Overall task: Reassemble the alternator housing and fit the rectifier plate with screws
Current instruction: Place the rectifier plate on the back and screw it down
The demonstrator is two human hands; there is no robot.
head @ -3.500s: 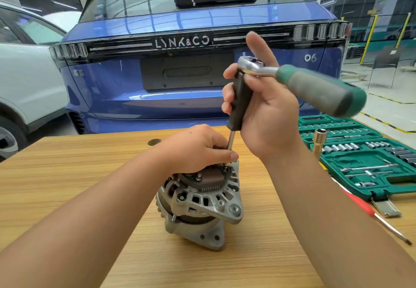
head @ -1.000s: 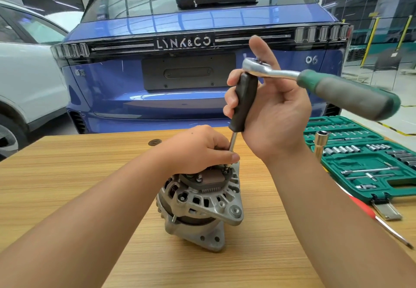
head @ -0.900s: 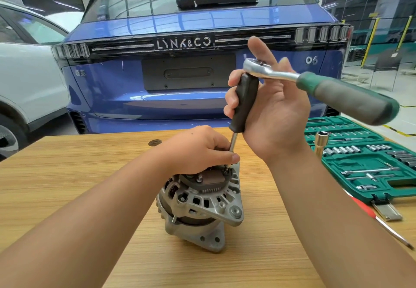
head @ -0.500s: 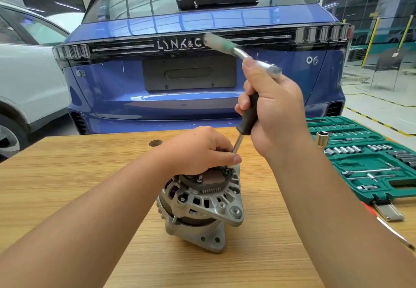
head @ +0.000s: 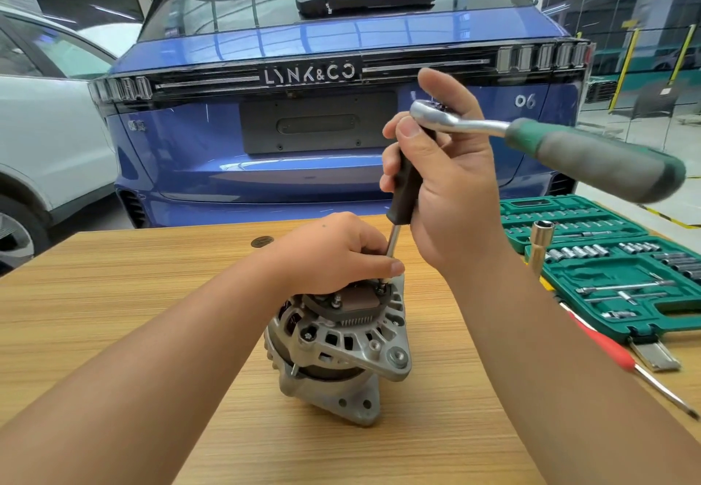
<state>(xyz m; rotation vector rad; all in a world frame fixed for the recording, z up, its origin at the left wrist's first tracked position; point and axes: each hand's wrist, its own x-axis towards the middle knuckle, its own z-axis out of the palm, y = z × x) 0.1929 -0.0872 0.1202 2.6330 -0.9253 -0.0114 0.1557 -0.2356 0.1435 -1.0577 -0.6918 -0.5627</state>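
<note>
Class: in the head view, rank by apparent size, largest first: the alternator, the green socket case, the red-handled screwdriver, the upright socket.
1. green socket case
2. alternator
3. red-handled screwdriver
4. upright socket
The case is cropped; nearness enlarges the alternator.

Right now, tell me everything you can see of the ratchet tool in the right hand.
The ratchet has a shiny metal head and neck and a green and grey grip that sticks out to the right, blurred at its end. Its head sits atop a black-handled driver whose thin steel shaft runs down, slightly tilted, to a fastener on top of the alternator. The right hand wraps the black handle just under the head; the left hand holds the shaft's lower end.
</note>
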